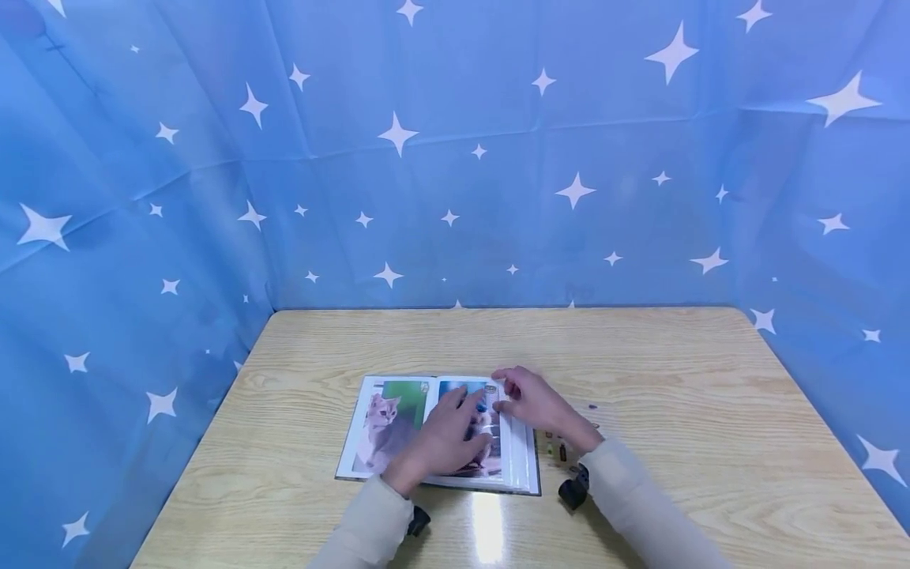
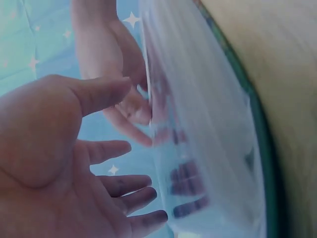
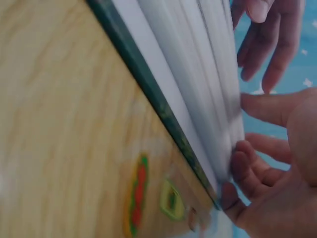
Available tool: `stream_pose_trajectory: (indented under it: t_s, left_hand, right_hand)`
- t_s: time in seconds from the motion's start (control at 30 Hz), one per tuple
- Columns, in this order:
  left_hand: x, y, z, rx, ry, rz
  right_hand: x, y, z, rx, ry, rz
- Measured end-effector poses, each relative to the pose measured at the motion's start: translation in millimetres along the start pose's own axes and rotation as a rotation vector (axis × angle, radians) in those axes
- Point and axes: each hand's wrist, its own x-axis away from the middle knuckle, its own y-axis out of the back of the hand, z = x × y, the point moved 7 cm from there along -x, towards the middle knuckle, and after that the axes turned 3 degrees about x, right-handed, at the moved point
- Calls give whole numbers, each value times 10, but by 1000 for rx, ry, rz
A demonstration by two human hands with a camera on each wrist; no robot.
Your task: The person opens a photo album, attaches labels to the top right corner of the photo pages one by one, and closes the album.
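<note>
A photo album lies spread on the table. Its left page bears a photo of a pale cat against green. My left hand is over the right page's photo, partly covering it, with its fingers spread. In the left wrist view those fingers look straight and reach toward the glossy sleeve. My right hand is at the upper right edge of that page, thumb and index finger apart. The right wrist view has its fingertips against the album's page edges. Whether they pinch a leaf is unclear.
Beside the album's right edge lie small stickers, among them a long red and green one and a yellow-green one, seemingly on a clear sheet. The wooden table reaches back to a blue star-patterned curtain.
</note>
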Motion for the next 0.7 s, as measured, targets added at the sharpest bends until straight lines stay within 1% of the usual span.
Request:
stream_pose_trajectory:
  t_s: [0.03, 0.1, 0.2, 0.3, 0.43, 0.6, 0.7]
  left_hand:
    - [6, 34, 12, 16, 0, -15]
    - [23, 99, 61, 47, 23, -33]
    - [59, 204, 168, 112, 85, -65]
    - [104, 304, 304, 161, 139, -121]
    - [185, 431, 511, 189, 196, -201]
    - [321, 631, 766, 228, 273, -286]
    - [412, 737, 915, 274, 318, -306]
  right_hand:
    - [16, 3, 9, 15, 1, 23]
    - [51, 10, 25, 35, -2, 70]
    - [105, 13, 25, 46, -36, 137]
    - [149, 4, 5, 36, -72, 180]
    - [190, -16, -30, 16, -96, 207]
    - [216, -33, -85, 9, -114, 223]
    - [219, -31, -96, 21, -120, 231]
